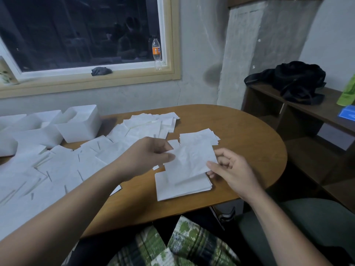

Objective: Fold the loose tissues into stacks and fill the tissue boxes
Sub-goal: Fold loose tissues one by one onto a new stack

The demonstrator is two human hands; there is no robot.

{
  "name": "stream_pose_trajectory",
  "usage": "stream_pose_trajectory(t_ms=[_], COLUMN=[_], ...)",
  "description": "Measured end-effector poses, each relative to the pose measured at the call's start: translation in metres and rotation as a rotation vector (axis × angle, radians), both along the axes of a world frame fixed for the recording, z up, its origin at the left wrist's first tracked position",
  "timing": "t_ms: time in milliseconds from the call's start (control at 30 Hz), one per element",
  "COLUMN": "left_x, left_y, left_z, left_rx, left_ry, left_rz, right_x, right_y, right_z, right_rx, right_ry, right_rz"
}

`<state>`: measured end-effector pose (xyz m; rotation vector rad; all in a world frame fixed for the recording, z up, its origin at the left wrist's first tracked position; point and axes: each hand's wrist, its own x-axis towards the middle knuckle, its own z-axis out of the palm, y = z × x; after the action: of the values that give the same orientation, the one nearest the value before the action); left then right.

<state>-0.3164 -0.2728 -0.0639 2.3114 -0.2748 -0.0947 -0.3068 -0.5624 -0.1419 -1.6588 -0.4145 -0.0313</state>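
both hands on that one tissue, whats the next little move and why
Probably lower the tissue onto the stack right under it: the left hand and right hand each pinch an edge, and it looks already folded.

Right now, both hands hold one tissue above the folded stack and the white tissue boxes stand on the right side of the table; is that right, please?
Not quite. The head view shows the white tissue boxes on the left side of the table, not the right. The rest holds: the left hand and the right hand hold one tissue above the folded stack.
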Motion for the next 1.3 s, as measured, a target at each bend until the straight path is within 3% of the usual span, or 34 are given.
stream_pose_trajectory(t_ms=[333,600,767,1033,1300], left_x=[0.01,0.024,0.034,0.087,0.137], left_y=[0.025,0.026,0.021,-0.011,-0.035], left_z=[-0.025,-0.035,-0.032,-0.029,-0.04], left_rx=[0.1,0.243,0.383,0.421,0.642], left_ry=[0.143,0.181,0.022,-0.319,-0.329], left_rz=[-0.016,-0.019,-0.011,0.004,-0.077], right_x=[-0.004,-0.005,0.002,0.003,0.001], right_y=[0.004,0.002,-0.001,-0.002,-0.003], right_z=[0.001,0.006,-0.004,-0.004,-0.003], right_rx=[-0.313,-0.364,-0.28,-0.213,-0.218], right_ry=[-0.029,0.015,-0.039,-0.076,-0.087], right_rz=[0.094,0.163,0.075,0.026,0.03])
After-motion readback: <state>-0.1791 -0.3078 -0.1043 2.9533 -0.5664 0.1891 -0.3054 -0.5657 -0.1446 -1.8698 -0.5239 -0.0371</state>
